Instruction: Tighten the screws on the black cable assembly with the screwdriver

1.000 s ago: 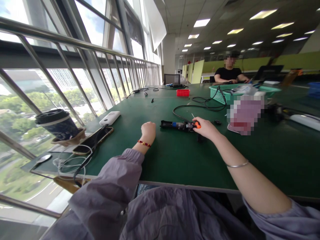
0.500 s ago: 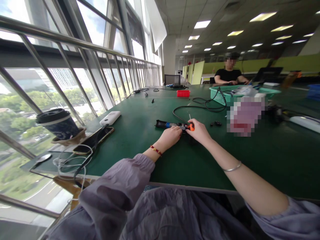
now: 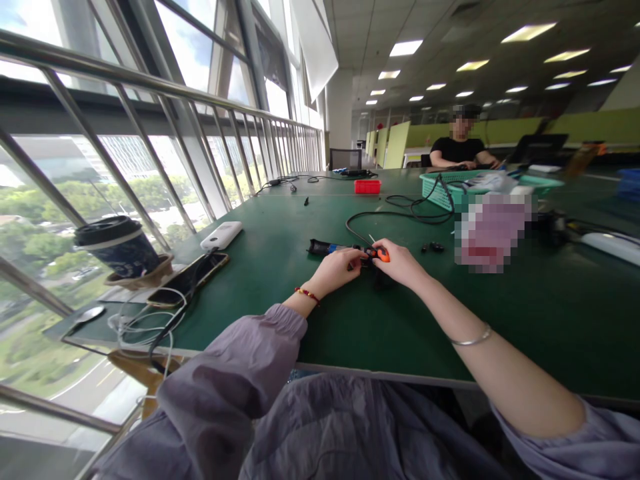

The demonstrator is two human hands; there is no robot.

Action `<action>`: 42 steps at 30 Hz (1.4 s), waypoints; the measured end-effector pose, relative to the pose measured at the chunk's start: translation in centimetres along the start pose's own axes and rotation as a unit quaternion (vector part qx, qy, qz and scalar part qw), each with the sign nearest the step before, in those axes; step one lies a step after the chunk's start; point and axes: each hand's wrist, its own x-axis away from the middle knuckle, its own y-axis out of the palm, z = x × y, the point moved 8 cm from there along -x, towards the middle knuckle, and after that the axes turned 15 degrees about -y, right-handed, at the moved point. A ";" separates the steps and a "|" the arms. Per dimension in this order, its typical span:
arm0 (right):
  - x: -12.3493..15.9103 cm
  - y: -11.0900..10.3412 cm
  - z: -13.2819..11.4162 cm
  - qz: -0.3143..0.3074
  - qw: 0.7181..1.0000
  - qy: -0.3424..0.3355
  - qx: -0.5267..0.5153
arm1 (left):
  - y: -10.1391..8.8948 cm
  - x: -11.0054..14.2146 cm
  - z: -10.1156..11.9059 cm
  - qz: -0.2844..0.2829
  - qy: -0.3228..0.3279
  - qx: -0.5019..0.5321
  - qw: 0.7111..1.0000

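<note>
Both bare hands brought together ahead of the torso, right forearm exposed, left one sleeved.

Left hand (image 3: 339, 270) held knuckles up, fingers curled, wrist ringed by a red-and-gold bracelet (image 3: 307, 294); purple cuff (image 3: 289, 319) gathered just behind it. Right hand (image 3: 399, 263) angled in from the right, thumb and fingers bent in a pinch, silver bangle (image 3: 471, 339) worn on the forearm, sleeve pushed up near the elbow. Fingertips partly hidden, contact between hands probably slight or none.
</note>
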 end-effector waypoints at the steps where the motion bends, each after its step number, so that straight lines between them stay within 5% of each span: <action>1: 0.0 0.0 -0.1 0.001 1.000 -0.003 0.001 | -0.5 -0.3 -0.4 0.030 -0.017 0.020 0.999; 6: -0.1 0.0 -0.2 0.000 1.000 -0.005 0.005 | -1.8 -1.4 -2.4 0.115 -0.091 0.098 0.984; 17: -0.1 0.1 -0.3 -0.019 1.000 0.003 0.001 | -1.1 -1.1 -0.8 0.075 -0.042 -0.052 0.995; 26: 0.0 0.1 -0.4 -0.021 1.000 -0.002 0.001 | -0.9 -1.7 -2.0 0.069 -0.084 -0.008 0.994; 35: -0.1 0.3 -0.2 -0.027 0.999 -0.022 0.007 | -0.7 -0.5 -0.6 0.011 -0.095 -0.148 0.984; 42: 0.1 0.1 -0.6 -0.013 0.999 -0.027 0.026 | -0.8 -0.3 -1.1 0.013 -0.089 -0.113 0.989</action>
